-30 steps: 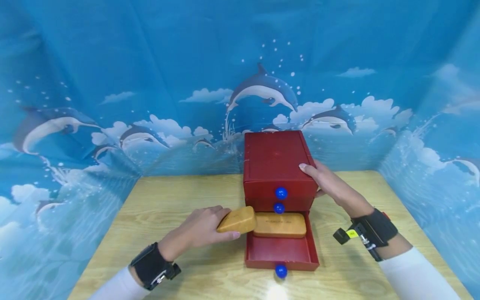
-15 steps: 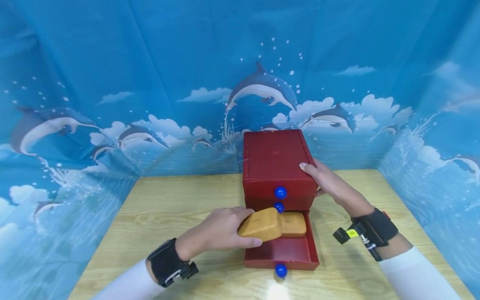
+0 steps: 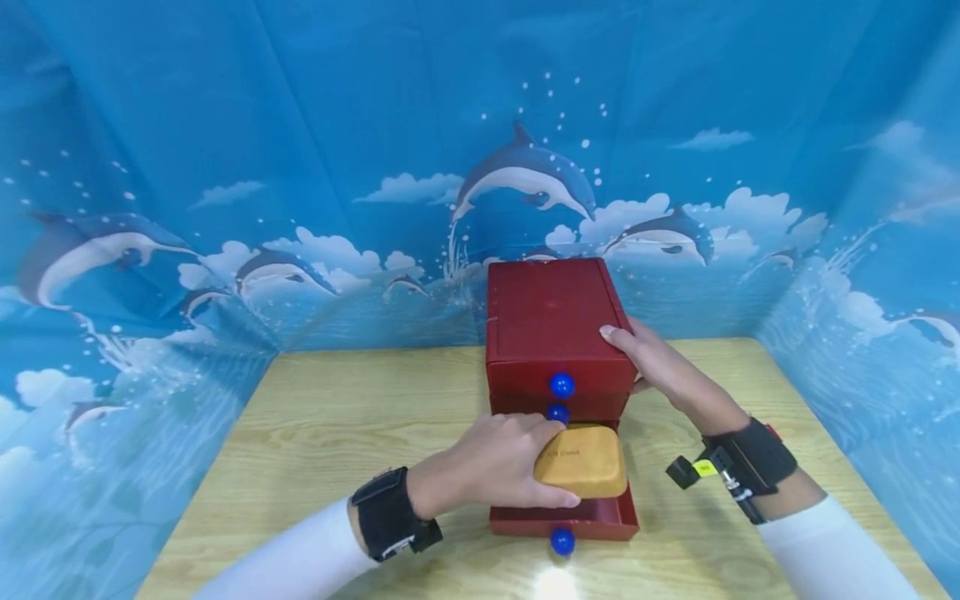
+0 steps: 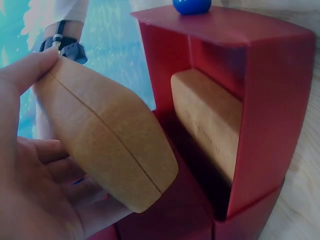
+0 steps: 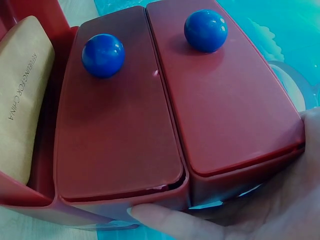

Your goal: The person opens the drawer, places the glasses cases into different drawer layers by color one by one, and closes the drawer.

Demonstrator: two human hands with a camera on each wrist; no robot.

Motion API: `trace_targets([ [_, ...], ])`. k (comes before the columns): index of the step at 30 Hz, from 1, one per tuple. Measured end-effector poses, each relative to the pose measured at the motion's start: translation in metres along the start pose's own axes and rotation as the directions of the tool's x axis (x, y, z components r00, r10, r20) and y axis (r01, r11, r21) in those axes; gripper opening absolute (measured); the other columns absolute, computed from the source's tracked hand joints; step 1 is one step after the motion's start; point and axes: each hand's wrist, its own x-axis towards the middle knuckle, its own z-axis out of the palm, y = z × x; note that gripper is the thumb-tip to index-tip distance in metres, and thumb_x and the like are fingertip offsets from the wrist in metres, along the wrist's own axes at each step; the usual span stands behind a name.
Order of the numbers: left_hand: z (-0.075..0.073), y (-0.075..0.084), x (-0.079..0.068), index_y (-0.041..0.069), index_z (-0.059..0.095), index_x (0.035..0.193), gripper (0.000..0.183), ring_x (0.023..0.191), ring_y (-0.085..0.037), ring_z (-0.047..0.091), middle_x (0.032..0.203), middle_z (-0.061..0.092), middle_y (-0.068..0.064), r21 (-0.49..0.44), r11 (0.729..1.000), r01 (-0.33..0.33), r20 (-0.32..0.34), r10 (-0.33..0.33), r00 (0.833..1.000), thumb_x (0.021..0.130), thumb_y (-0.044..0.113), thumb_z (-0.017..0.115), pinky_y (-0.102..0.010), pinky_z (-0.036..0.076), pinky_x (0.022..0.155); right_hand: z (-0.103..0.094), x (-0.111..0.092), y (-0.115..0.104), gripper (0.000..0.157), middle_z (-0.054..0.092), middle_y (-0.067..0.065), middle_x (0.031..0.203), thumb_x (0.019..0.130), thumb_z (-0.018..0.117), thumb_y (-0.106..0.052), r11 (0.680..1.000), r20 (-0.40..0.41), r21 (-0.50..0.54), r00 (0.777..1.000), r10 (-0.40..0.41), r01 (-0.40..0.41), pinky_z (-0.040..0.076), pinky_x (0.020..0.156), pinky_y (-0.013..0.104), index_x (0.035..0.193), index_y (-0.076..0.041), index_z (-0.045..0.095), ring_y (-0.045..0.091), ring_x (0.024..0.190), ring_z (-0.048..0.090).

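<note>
In the head view, my left hand (image 3: pixel 504 462) pinches a tan glasses case (image 3: pixel 583 462) above the pulled-out bottom drawer (image 3: pixel 517 522) of a red cabinet. Its side seam shows in the left wrist view, where thumb and fingers hold one end of the case (image 4: pixel 107 132). Inside the drawer lies a second tan glasses case (image 5: pixel 25 100) with printed lettering, mostly hidden from the head view. My right hand (image 3: pixel 663 367) rests on the right side of the red drawer cabinet (image 3: pixel 555 312). Its thumb lies on the top and its fingers lie along the side wall.
Two upper drawers with blue ball knobs (image 3: pixel 562 385) are closed. Another blue knob (image 3: pixel 562 542) sticks out from the bottom drawer's front. The cabinet stands on a wood-patterned table (image 3: pixel 360 392), before a blue dolphin-printed curtain (image 3: pixel 337 125).
My left hand has carried its glasses case rightward, from beside the drawer to above it, now covering most of the second case. The right hand and the cabinet have stayed in place.
</note>
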Motion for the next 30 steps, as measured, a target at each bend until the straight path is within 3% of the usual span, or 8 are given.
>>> trace_targets([
  [4, 0.010, 0.004, 0.008, 0.016, 0.056, 0.120, 0.078, 0.062, -0.001, 0.044, 0.087, 0.055, 0.009, 0.014, 1.000, -0.004, 0.021, 0.004, 1.000, 0.075, 0.080, 0.050, -0.017, 0.033, 0.043, 0.001, 0.000, -0.001, 0.068, 0.048, 0.023, 0.125, 0.097, 0.042, -0.053, 1.000, -0.010, -0.004, 1.000, 0.002, -0.002, 0.054, 0.070, 0.049, 0.146, -0.011, 0.020, 0.035, 0.100, 0.058],
  [13, 0.028, 0.005, 0.015, 0.014, 0.054, 0.112, 0.071, 0.061, -0.002, 0.044, 0.079, 0.046, 0.010, -0.050, 0.996, 0.073, 0.083, -0.068, 0.994, 0.079, 0.077, 0.048, -0.017, 0.034, 0.042, 0.003, 0.001, -0.002, 0.067, 0.048, 0.023, 0.125, 0.098, 0.042, -0.052, 1.000, -0.001, -0.001, 1.000, 0.002, -0.002, 0.054, 0.071, 0.050, 0.146, -0.011, 0.020, 0.035, 0.100, 0.058],
  [17, 0.037, 0.004, 0.017, 0.014, 0.054, 0.115, 0.070, 0.065, -0.002, 0.046, 0.084, 0.049, 0.011, -0.073, 0.993, 0.090, 0.122, -0.081, 0.989, 0.079, 0.074, 0.053, -0.018, 0.037, 0.045, 0.001, 0.000, -0.003, 0.068, 0.048, 0.023, 0.126, 0.098, 0.041, -0.053, 1.000, -0.008, -0.006, 1.000, 0.008, -0.008, 0.054, 0.071, 0.049, 0.147, -0.011, 0.018, 0.035, 0.101, 0.057],
  [20, 0.043, 0.005, 0.017, 0.011, 0.057, 0.118, 0.075, 0.065, -0.001, 0.048, 0.086, 0.054, 0.010, -0.035, 0.995, 0.089, 0.162, -0.082, 0.983, 0.077, 0.074, 0.055, -0.018, 0.038, 0.046, 0.000, 0.000, -0.003, 0.069, 0.047, 0.023, 0.126, 0.098, 0.040, -0.053, 1.000, -0.011, -0.012, 1.000, 0.009, -0.010, 0.054, 0.071, 0.049, 0.147, -0.011, 0.017, 0.036, 0.102, 0.056],
  [23, 0.048, 0.005, 0.018, 0.012, 0.063, 0.099, 0.068, 0.056, -0.002, 0.045, 0.072, 0.051, 0.009, 0.001, 0.996, 0.094, 0.213, -0.092, 0.973, 0.076, 0.075, 0.055, -0.020, 0.034, 0.044, -0.001, -0.001, -0.003, 0.069, 0.047, 0.023, 0.126, 0.098, 0.040, -0.053, 1.000, -0.015, -0.019, 1.000, 0.008, -0.009, 0.054, 0.071, 0.048, 0.147, -0.011, 0.017, 0.036, 0.103, 0.056],
  [26, 0.052, 0.004, 0.018, 0.019, 0.055, 0.073, 0.057, 0.049, -0.005, 0.040, 0.059, 0.041, 0.008, -0.006, 0.993, 0.121, 0.258, -0.115, 0.959, 0.075, 0.076, 0.055, -0.023, 0.031, 0.042, -0.001, -0.001, -0.001, 0.068, 0.047, 0.022, 0.126, 0.098, 0.040, -0.054, 1.000, -0.017, -0.018, 1.000, 0.010, -0.010, 0.054, 0.071, 0.048, 0.146, -0.011, 0.019, 0.035, 0.103, 0.056],
  [30, 0.054, 0.004, 0.018, 0.022, 0.045, 0.063, 0.055, 0.048, -0.007, 0.037, 0.055, 0.036, 0.009, -0.014, 0.988, 0.151, 0.284, -0.141, 0.948, 0.075, 0.075, 0.055, -0.024, 0.031, 0.043, 0.000, -0.001, 0.000, 0.068, 0.048, 0.023, 0.125, 0.098, 0.040, -0.053, 1.000, -0.017, -0.011, 1.000, 0.010, -0.010, 0.054, 0.072, 0.048, 0.146, -0.010, 0.019, 0.035, 0.102, 0.056],
])
